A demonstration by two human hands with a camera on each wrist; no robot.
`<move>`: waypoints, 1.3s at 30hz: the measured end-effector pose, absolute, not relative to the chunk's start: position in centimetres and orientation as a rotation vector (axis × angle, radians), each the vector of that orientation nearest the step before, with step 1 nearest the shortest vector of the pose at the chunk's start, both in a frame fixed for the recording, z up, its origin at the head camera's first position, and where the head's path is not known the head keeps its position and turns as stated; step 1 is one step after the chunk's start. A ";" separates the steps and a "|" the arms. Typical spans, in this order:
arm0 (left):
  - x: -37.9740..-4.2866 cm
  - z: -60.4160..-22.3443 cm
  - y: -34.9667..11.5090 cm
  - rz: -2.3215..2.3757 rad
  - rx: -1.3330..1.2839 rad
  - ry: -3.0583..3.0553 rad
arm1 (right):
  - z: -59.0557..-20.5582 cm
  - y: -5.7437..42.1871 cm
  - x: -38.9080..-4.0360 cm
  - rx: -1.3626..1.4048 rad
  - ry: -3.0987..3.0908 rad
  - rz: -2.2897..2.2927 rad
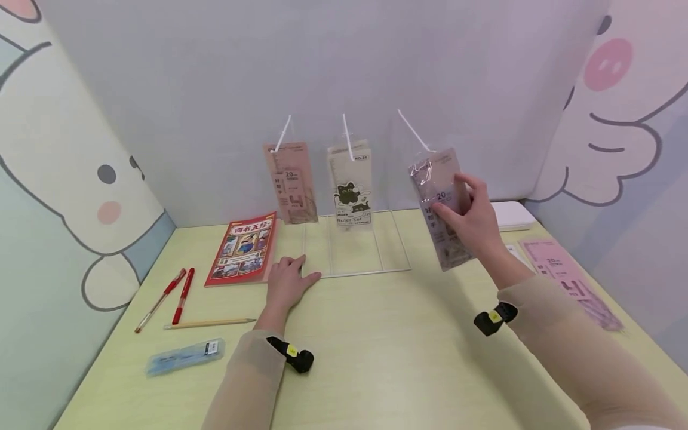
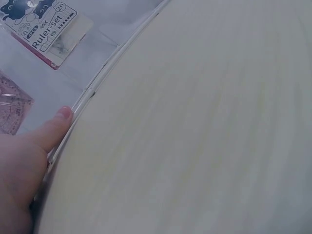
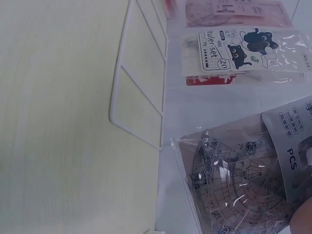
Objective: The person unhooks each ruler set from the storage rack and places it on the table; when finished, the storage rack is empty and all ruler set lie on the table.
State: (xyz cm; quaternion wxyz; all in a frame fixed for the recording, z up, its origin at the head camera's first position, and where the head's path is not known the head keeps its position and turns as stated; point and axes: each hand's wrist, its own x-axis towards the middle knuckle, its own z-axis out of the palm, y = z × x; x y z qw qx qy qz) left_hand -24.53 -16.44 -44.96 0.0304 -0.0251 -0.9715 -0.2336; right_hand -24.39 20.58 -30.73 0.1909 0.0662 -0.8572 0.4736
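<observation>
My right hand pinches a grey packaged ruler set by its side, thumb on the front. The packet's top is at the tip of the right hook; I cannot tell whether the hook passes through its hole. In the right wrist view, a clear protractor shows through the packet's film. My left hand rests on the front left of a white wire rack's base, with the thumb against the wire. A pink ruler set hangs on the left hook, and a cat-print ruler set on the middle one.
A red book lies left of the rack. Two red pens, a pencil and a blue case lie on the left. To the right are a pink ruler set and a white box. Walls stand behind and at both sides.
</observation>
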 end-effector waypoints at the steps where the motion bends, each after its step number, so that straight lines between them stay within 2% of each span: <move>1: -24.5 -45.0 -16.4 -0.722 -0.073 -2.996 | -30.6 20.7 -24.0 0.194 -2.412 1.320; 9: -24.7 -44.9 -16.5 -0.715 -0.060 -2.995 | -30.4 21.7 -22.1 0.166 -2.426 1.322; 23: -24.8 -45.4 -16.4 -0.693 -0.075 -2.993 | -39.6 25.9 -23.4 0.057 -2.845 1.115; 39: -25.0 -45.6 -16.5 -0.699 -0.074 -2.996 | -42.7 26.7 -22.8 -0.108 -3.153 0.698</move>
